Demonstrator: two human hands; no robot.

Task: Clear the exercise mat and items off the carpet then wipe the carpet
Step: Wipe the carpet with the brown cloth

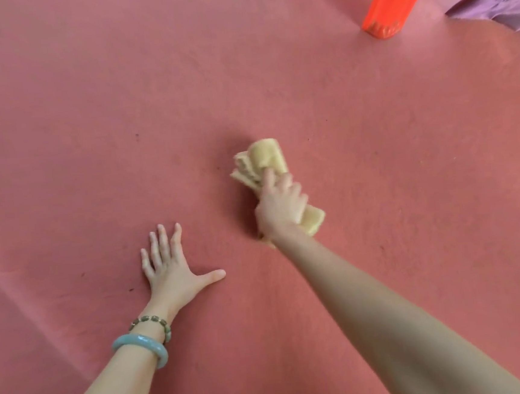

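Two hands: your left hand point(170, 269) lies flat, fingers spread, bracing on the carpet point(88, 117); your right hand point(280, 207) clutches the cloth point(264, 155). Wipe in overlapping strokes.

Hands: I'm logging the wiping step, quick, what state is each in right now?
Left hand: open, fingers spread flat on the red carpet.
Right hand: closed around the folded yellow cloth.

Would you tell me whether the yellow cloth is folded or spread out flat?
Folded: the cloth is bunched in layers under the right hand gripping it.
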